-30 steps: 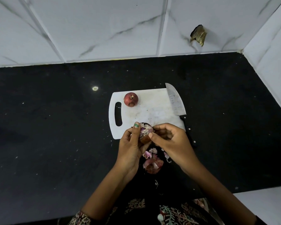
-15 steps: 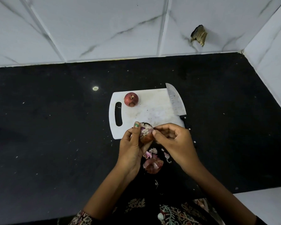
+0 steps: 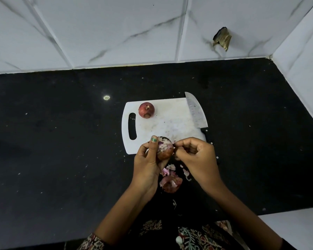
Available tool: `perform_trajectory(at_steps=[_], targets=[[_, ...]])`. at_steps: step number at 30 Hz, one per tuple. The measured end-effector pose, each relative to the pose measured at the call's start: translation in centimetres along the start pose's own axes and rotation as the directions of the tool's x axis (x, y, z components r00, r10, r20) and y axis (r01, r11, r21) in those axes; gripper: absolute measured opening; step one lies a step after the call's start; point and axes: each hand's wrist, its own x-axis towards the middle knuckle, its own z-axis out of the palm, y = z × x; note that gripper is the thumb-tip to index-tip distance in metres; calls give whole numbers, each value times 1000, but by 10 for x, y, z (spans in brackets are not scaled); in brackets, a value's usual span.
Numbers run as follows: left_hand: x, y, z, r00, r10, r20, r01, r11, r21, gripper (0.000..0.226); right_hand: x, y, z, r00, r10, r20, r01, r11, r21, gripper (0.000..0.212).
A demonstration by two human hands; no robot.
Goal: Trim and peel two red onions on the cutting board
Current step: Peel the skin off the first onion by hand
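Observation:
My left hand (image 3: 148, 163) grips a partly peeled red onion (image 3: 164, 147) just above the near edge of the white cutting board (image 3: 170, 123), thumb over its top. My right hand (image 3: 197, 156) has its fingers curled and pinches at the onion's right side, where a bit of skin seems caught. A second, unpeeled red onion (image 3: 146, 110) sits at the board's far left corner. A broad knife (image 3: 195, 110) lies along the board's right edge, with its black handle toward me.
Loose onion skins (image 3: 171, 181) lie on the black counter (image 3: 61, 141) just below my hands. White marbled tile walls (image 3: 116, 29) close the back and right side. A small pale speck (image 3: 106, 97) lies on the counter to the left of the board.
My right hand has drawn slightly right, away from the onion, its fingertips still at the onion's side. The left hand and everything on the board have stayed put.

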Motion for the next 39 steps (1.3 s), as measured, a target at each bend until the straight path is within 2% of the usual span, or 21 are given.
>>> perform_trajectory(at_steps=[2, 4, 13, 19, 24, 31, 39], targets=[[1, -1, -2, 1000, 23, 3, -24, 1000, 15, 48, -3, 0, 2, 997, 40, 66, -43, 998, 45, 10], [1, -1, -2, 999, 36, 6, -36, 999, 32, 45, -8, 0, 7, 990, 85, 110, -94, 992, 78, 15], [-1, -1, -3, 997, 73, -5, -73, 997, 35, 39, -7, 0, 7, 981, 124, 148, -147, 977, 153, 11], [-1, -4, -4, 996, 84, 7, -84, 994, 66, 47, -5, 0, 8, 992, 94, 86, -105, 986, 130, 14], [1, -8, -3, 996, 88, -18, -86, 993, 77, 54, -5, 0, 7, 994, 71, 89, -80, 992, 100, 15], [-1, -10, -5, 995, 101, -6, -100, 990, 99, 39, -5, 0, 5, 992, 92, 89, -101, 989, 106, 14], [1, -13, -5, 989, 150, -9, -146, 973, 181, 56, -4, 2, 3, 988, 109, 108, -120, 988, 101, 23]])
